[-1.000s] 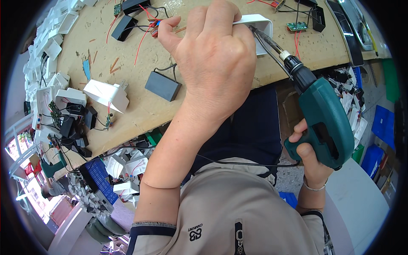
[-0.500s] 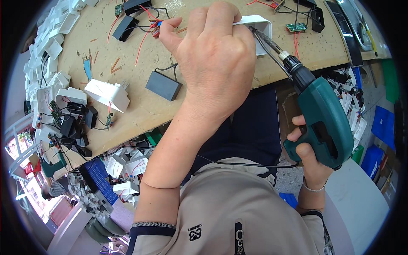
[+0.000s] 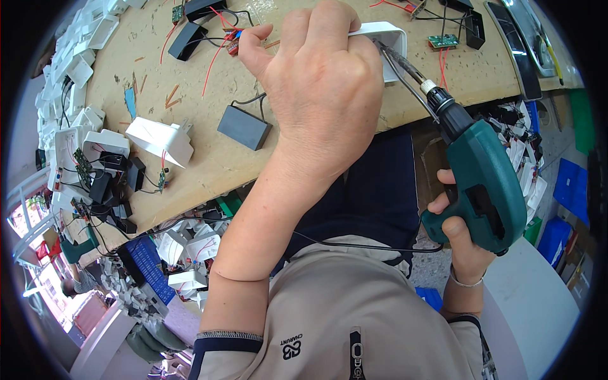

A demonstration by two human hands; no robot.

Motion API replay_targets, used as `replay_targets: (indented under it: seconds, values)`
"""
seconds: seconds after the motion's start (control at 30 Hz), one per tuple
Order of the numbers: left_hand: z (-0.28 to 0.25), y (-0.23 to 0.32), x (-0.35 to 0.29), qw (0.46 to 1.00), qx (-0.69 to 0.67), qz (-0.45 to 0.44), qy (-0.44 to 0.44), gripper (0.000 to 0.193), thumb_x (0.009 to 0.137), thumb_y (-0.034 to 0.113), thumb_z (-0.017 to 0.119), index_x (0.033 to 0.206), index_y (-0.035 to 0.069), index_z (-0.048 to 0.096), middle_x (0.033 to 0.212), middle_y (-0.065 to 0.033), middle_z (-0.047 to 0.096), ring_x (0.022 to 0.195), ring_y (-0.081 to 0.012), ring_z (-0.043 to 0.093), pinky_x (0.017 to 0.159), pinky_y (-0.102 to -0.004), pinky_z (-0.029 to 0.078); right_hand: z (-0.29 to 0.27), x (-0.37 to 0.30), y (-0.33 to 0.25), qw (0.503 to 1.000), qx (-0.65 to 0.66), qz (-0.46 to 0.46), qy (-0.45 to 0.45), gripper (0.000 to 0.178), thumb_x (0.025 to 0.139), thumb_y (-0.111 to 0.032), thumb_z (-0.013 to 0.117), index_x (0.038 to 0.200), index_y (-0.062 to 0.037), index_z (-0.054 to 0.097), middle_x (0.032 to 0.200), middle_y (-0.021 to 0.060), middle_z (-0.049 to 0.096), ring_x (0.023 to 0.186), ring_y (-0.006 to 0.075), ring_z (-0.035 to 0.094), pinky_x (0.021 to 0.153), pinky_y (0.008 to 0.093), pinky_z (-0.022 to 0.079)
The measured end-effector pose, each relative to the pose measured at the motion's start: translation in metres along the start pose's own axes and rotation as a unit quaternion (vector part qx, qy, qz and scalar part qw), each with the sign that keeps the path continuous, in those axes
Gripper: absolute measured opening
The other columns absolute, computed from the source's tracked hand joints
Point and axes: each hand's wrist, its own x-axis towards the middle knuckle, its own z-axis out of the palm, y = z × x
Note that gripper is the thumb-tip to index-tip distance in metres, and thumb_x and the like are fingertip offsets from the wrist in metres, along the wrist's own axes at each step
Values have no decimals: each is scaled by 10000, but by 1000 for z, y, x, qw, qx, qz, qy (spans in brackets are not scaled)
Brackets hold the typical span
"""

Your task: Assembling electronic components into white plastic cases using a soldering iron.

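Observation:
My left hand [image 3: 323, 88] is closed on a white plastic housing [image 3: 394, 39], its open side toward the right; the fingertips are hidden behind the hand. In my right hand [image 3: 465, 244] is a green soldering gun [image 3: 484, 177], gripped by its handle. Its metal tip and thin feed tube reach into the housing, where the contact point is hard to make out. Beyond my left thumb lie a small red-and-blue part [image 3: 233, 43] with red wires and a black block [image 3: 187, 42]. A dark grey block [image 3: 244, 127] with black leads rests below on the table.
White housings [image 3: 161, 140] lie on the table and pile up along its left side, with loose circuit boards [image 3: 82, 166] among them. A green board [image 3: 442, 41] and a phone [image 3: 514, 47] are at the right. The gun's black cord [image 3: 354, 244] crosses my lap.
The soldering gun has shifted very slightly, its tip still inside the housing. My left hand and the housing have barely moved.

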Motion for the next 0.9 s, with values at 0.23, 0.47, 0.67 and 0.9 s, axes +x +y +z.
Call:
replay_targets:
  seconds: [0.23, 0.47, 0.67, 0.9]
  values:
    - [-1, 0, 0, 1000, -3, 0, -10, 77, 620, 30, 551, 579, 59, 492, 733, -23, 484, 688, -182, 476, 711, -371, 295, 0, -2, 1, 1000, 7, 8, -2, 701, 696, -364, 702, 1175, 61, 416, 1004, 187, 569, 695, 157, 585, 607, 258, 497]
    - [-2, 0, 0, 1000, -1, 0, -13, 70, 621, 32, 554, 586, 55, 497, 739, -25, 483, 685, -184, 474, 707, -372, 296, 0, -5, 0, 1000, 0, 4, 1, 725, 686, -396, 702, 1170, 64, 419, 994, 190, 571, 693, 156, 589, 600, 255, 496]
    - [-26, 21, 29, 920, 80, -153, -351, 69, 619, 31, 553, 587, 54, 497, 742, -26, 483, 689, -186, 473, 706, -374, 297, -3, -9, 2, 1000, 17, -13, 17, 718, 690, -401, 698, 1156, 71, 424, 981, 193, 575, 692, 157, 591, 602, 255, 496]
    - [-2, 1, 0, 1000, 3, 2, -18, 69, 622, 30, 544, 581, 54, 494, 744, -26, 484, 689, -187, 474, 709, -377, 295, 2, -3, 5, 1000, 14, -12, 5, 687, 709, -376, 688, 1159, 70, 419, 996, 188, 567, 691, 157, 584, 603, 261, 496]
